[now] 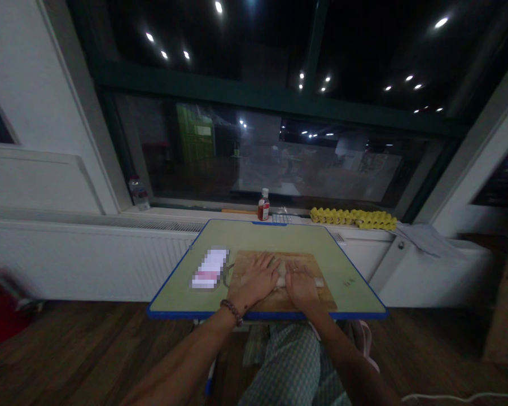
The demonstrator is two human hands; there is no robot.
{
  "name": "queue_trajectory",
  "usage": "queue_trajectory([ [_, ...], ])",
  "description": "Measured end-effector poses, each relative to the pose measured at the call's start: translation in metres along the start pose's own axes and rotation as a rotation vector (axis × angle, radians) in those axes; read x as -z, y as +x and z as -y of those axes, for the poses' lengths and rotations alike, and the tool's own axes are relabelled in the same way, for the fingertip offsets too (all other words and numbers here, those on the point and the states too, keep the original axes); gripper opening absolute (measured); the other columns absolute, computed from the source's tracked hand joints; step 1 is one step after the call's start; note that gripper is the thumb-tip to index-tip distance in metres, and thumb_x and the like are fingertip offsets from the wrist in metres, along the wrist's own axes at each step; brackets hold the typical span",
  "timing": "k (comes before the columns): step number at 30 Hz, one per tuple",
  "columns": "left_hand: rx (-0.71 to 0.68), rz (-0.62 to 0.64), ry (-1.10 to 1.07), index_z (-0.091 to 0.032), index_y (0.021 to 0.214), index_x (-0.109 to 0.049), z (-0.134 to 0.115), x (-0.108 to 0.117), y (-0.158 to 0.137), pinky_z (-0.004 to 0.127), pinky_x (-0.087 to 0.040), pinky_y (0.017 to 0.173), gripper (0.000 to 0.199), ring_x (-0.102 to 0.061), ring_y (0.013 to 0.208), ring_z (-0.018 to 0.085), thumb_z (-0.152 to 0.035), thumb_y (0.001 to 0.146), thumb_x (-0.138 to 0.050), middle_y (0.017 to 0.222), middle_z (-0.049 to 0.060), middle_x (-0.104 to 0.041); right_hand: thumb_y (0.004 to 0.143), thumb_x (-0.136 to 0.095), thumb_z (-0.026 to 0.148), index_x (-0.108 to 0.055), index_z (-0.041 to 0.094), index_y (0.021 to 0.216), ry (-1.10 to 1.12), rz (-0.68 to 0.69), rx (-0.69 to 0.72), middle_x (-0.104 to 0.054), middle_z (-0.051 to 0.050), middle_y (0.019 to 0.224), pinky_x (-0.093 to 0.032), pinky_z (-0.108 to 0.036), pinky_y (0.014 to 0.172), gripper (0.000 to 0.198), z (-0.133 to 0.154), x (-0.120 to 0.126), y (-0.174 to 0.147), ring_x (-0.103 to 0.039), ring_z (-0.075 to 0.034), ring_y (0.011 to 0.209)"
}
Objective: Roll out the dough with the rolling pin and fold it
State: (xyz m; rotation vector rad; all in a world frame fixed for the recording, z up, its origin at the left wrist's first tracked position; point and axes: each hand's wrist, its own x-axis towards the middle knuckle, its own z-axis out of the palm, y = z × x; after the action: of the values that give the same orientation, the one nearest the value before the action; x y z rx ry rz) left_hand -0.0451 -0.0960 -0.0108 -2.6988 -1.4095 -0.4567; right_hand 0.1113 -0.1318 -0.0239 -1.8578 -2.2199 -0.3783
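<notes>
- We lay our left hand [260, 277] and right hand [301, 286] palm-down, fingers outstretched, over a pale cylindrical roll [319, 282], seemingly for even pressure.
- Beneath them, a brown rectangular wooden board [275, 304] likely shields our pale-green, blue-edged tabletop [355, 299].
- Board and tabletop extend right of the right hand; a bright blurred rectangle [210, 269] narrows our room leftward.

We spread our left hand [258, 277] and right hand [300, 286] over a pale rod [320, 282] on a wooden board [324, 303].
</notes>
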Motion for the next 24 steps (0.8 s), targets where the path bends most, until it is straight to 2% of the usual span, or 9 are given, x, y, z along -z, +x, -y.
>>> queue_trajectory([
  [2,0.020,0.032,0.012,-0.020,0.144,-0.048,0.005,-0.001,0.010,0.047,-0.020,0.119,0.048,-0.034,0.143,0.024,-0.026,0.099,-0.030,0.151,0.009,-0.045,0.095,-0.034,0.014,-0.061,0.008,0.129,-0.019,0.071,0.008,-0.058,-0.020,0.134,-0.029,-0.048,0.115,0.044,0.000,0.001,0.016,-0.052,-0.028,0.130],
  [7,0.152,0.040,0.004,-0.020,0.146,-0.044,0.019,-0.004,0.034,0.050,-0.019,0.118,0.051,-0.030,0.145,0.027,-0.029,0.096,-0.034,0.155,0.010,-0.040,0.096,-0.034,0.016,-0.057,0.009,0.135,-0.001,0.133,-0.077,-0.051,-0.017,0.143,-0.022,-0.051,0.116,0.046,0.000,0.002,0.053,-0.039,-0.030,0.140],
  [10,0.235,0.089,-0.022,-0.016,0.147,-0.042,0.021,-0.005,0.040,0.052,-0.019,0.118,0.054,-0.029,0.145,0.030,-0.031,0.095,-0.037,0.155,0.014,-0.038,0.097,-0.032,0.018,-0.056,0.010,0.136,0.026,0.185,-0.101,-0.048,-0.015,0.146,-0.019,-0.050,0.117,0.047,0.001,0.002,0.058,-0.036,-0.029,0.142],
  [13,0.216,0.100,-0.024,-0.016,0.146,-0.043,0.018,-0.005,0.034,0.053,-0.019,0.117,0.053,-0.031,0.144,0.030,-0.033,0.096,-0.036,0.154,0.014,-0.040,0.098,-0.028,0.020,-0.053,0.010,0.139,0.048,0.126,-0.080,-0.049,-0.014,0.145,-0.018,-0.048,0.118,0.049,0.002,0.004,0.046,-0.032,-0.028,0.144],
  [18,0.070,0.023,0.007,-0.020,0.144,-0.047,0.003,0.000,0.004,0.049,-0.015,0.120,0.048,-0.028,0.145,0.027,-0.030,0.099,-0.033,0.153,0.009,-0.042,0.097,-0.030,0.020,-0.044,0.008,0.146,0.113,0.010,-0.055,-0.042,-0.013,0.151,-0.020,-0.046,0.120,0.052,0.006,0.006,0.006,-0.031,-0.026,0.145],
  [21,0.020,-0.022,-0.001,-0.023,0.144,-0.047,-0.002,0.002,-0.009,0.048,-0.015,0.121,0.047,-0.030,0.144,0.025,-0.032,0.100,-0.033,0.153,0.006,-0.043,0.097,-0.031,0.020,-0.045,0.009,0.145,0.124,-0.009,-0.023,-0.042,-0.010,0.151,-0.020,-0.043,0.121,0.051,0.010,0.007,-0.009,-0.031,-0.025,0.145],
  [24,0.012,-0.027,0.011,-0.023,0.143,-0.048,0.000,0.000,-0.009,0.048,-0.018,0.120,0.046,-0.032,0.143,0.025,-0.031,0.100,-0.032,0.151,0.006,-0.045,0.098,-0.029,0.020,-0.049,0.010,0.143,0.127,-0.022,-0.035,-0.046,-0.010,0.149,-0.023,-0.043,0.119,0.050,0.011,0.007,-0.008,-0.033,-0.025,0.144],
])
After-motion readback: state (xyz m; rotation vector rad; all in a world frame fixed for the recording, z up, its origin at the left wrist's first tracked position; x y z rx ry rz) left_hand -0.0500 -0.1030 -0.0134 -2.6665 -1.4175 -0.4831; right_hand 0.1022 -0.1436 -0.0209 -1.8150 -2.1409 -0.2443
